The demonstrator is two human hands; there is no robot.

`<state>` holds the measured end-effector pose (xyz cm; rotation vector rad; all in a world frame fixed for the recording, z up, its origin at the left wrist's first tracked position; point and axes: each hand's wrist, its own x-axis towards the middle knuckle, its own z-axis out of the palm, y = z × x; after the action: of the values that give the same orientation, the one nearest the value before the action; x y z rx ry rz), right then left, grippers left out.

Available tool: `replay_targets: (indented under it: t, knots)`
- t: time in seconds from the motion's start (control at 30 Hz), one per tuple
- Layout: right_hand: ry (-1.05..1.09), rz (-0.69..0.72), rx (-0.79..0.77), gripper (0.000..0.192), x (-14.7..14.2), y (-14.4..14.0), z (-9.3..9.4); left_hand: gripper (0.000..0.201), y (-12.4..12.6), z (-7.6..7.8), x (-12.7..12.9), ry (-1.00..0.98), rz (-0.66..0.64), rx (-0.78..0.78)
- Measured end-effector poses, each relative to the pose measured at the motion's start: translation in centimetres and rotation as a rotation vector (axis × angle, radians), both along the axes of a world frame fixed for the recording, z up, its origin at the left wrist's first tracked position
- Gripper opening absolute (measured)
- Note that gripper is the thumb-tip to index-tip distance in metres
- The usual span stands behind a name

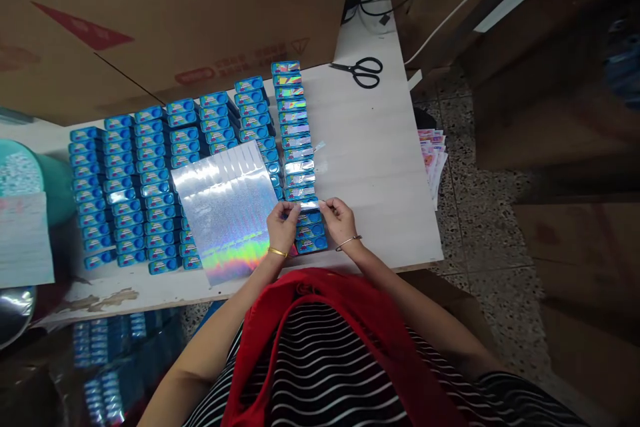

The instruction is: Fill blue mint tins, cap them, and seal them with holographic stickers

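Note:
Between my two hands a small shiny holographic sticker (pixel 309 205) is stretched flat over one blue box in the rightmost row. My left hand (pixel 283 225) pinches its left end, and my right hand (pixel 339 219) pinches its right end. Farther up that row, several small blue boxes (pixel 295 130) carry shiny strips on their faces. Nearest to me, the blue boxes (pixel 311 243) show plain printed faces. Left of my left hand, a silver holographic sheet (pixel 225 213) lies across other rows, partly covering them.
Several rows of blue boxes (pixel 125 197) stand to the left. Black scissors (pixel 361 72) lie at the table's far right. A large cardboard box (pixel 175 20) borders the back. A green tub (pixel 55 180) with a paper stands at left; printed cards (pixel 433 159) sit beyond the right edge.

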<state>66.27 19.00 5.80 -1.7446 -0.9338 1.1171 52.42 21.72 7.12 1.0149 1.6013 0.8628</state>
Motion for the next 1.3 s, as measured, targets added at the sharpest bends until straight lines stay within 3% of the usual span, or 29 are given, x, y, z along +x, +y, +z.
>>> replay_targets:
  t: [0.13,0.23,0.43,0.6,0.73,0.83,0.93,1.03,1.1,1.17,1.3]
  knots:
    - [-0.345,0.117,0.058,0.028,1.2,0.6,-1.4,0.008,0.6,-0.8,0.5,0.463,-0.139,0.129]
    - [-0.496,0.191,0.031,0.025,1.6,0.6,-2.1,0.009,0.7,-1.2,0.9,0.619,-0.211,0.129]
    - [-0.534,0.235,-0.026,0.026,1.5,0.4,-3.5,0.011,0.7,-1.6,0.9,0.735,-0.296,0.135]
    - [-0.389,0.125,-0.014,0.030,1.0,-0.4,-3.6,0.036,1.3,-1.7,0.2,0.742,-0.224,0.095]
    - [-0.307,0.233,0.051,0.036,0.9,-1.3,-3.5,0.032,0.9,-1.6,0.5,0.787,-0.273,0.076]
    - [-0.389,0.287,0.010,0.042,1.2,-1.4,-3.6,0.026,0.7,-1.3,0.1,0.770,-0.311,0.088]
    - [-0.575,0.287,0.054,0.041,0.9,0.6,-2.8,0.017,2.3,-0.9,-3.0,0.672,-0.346,0.205]
    - [-0.650,0.353,0.196,0.042,-1.7,5.2,-0.8,0.021,6.1,-0.4,-9.3,0.743,-0.276,0.336]
    - [-0.640,0.488,0.282,0.039,-5.1,9.1,0.6,0.028,9.2,-0.3,-14.0,0.887,-0.203,0.345]
    - [-0.652,0.635,0.324,0.038,-9.1,12.9,1.4,0.032,11.9,-0.7,-18.0,1.010,-0.212,0.309]
    - [-0.709,0.825,0.364,0.039,-16.3,18.3,0.7,0.028,14.7,-2.5,-21.8,1.074,-0.343,0.301]
